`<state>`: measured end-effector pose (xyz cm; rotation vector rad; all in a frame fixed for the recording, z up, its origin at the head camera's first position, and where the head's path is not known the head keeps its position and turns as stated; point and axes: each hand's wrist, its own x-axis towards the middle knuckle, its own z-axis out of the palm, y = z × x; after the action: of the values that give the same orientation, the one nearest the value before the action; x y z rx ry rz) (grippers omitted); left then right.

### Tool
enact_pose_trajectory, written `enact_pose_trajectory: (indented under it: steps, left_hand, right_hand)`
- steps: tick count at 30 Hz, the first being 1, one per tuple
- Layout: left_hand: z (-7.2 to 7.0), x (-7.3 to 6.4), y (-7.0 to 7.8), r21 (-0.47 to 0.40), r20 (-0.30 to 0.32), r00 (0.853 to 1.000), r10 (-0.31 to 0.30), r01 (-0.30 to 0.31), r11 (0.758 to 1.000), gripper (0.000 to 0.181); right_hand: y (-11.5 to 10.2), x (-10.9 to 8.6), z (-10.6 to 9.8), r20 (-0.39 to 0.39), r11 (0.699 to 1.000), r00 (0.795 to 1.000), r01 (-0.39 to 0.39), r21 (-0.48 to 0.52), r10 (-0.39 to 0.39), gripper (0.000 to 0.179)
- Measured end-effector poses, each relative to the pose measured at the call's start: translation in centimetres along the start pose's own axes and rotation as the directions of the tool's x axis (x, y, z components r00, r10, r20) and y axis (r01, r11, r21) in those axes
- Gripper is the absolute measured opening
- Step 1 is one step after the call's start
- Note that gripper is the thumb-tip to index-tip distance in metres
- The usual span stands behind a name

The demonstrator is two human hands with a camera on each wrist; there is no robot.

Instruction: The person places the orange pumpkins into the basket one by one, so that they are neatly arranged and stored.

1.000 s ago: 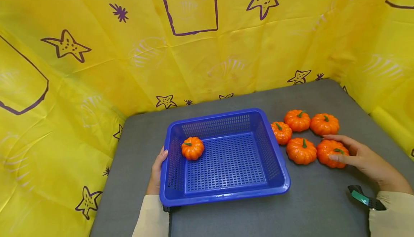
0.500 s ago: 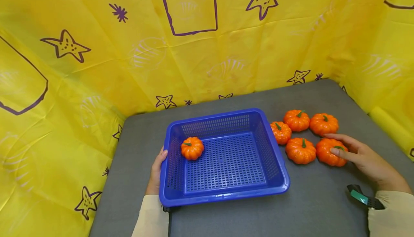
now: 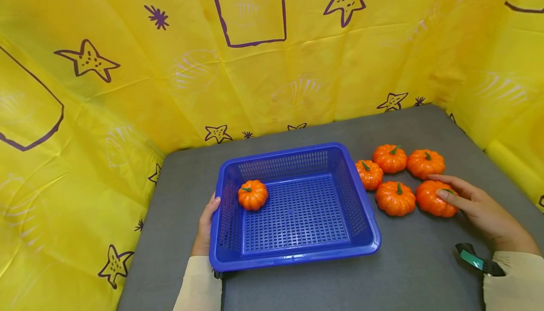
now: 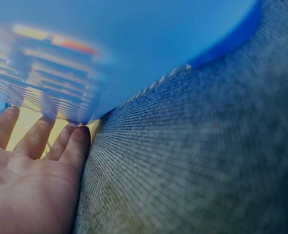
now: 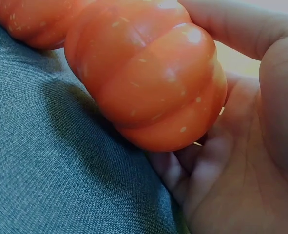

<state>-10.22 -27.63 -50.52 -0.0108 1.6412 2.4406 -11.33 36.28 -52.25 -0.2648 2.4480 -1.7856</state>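
Note:
My left hand [image 3: 206,223] holds the left side of a blue plastic basket [image 3: 293,258], thumb at the rim. In the left wrist view its fingers [image 4: 34,139] reach along the slotted basket wall [image 4: 61,83]. A small orange pumpkin [image 3: 253,195] with a green stem sits inside, near the basket's left wall. On the right, my right hand [image 3: 482,209] grips another pumpkin [image 3: 434,200], thumb on top near the stem and fingers around its far side. The right wrist view shows this pumpkin [image 5: 148,78] close up, low over the grey cloth.
Several more orange pumpkins [image 3: 395,198] are grouped between the basket and my right hand, one right against the basket's right side. Grey cloth covers the table [image 3: 297,287]. Yellow patterned sheets [image 3: 255,89] hang behind and at both sides.
My right thumb has slid farther over the top of the gripped pumpkin, which has turned a little under it. The left hand and basket stay in place.

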Motion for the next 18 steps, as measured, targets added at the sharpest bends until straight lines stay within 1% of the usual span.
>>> enact_pose_trajectory:
  steps: [5,8,12,15,18]
  left_hand:
    - [-0.11,0.08,-0.11,0.007,-0.004,1.0,0.0,0.0,1.0,0.064]
    - [-0.19,0.16,-0.19,0.009,-0.005,1.0,0.0,0.0,1.0,0.064]
    - [-0.22,0.2,-0.2,0.012,-0.021,1.0,-0.005,0.005,1.0,0.064]
    - [-0.19,0.19,-0.16,0.018,-0.031,0.999,-0.007,0.007,1.0,0.065]
    - [-0.14,0.15,-0.14,0.02,-0.035,0.999,-0.005,0.006,1.0,0.065]
  right_hand:
    - [-0.05,0.14,0.35,-0.055,1.0,0.998,0.018,0.004,-0.018,0.044]
    - [-0.06,0.15,0.43,-0.067,0.999,0.997,0.033,0.02,-0.032,0.044]
    - [-0.03,0.13,0.42,-0.066,0.994,0.997,0.053,0.095,-0.047,0.046]
    - [-0.02,0.13,0.37,-0.052,0.985,0.997,0.07,0.161,-0.062,0.047]
    - [-0.08,0.17,0.37,-0.051,0.975,0.996,0.079,0.206,-0.07,0.046]
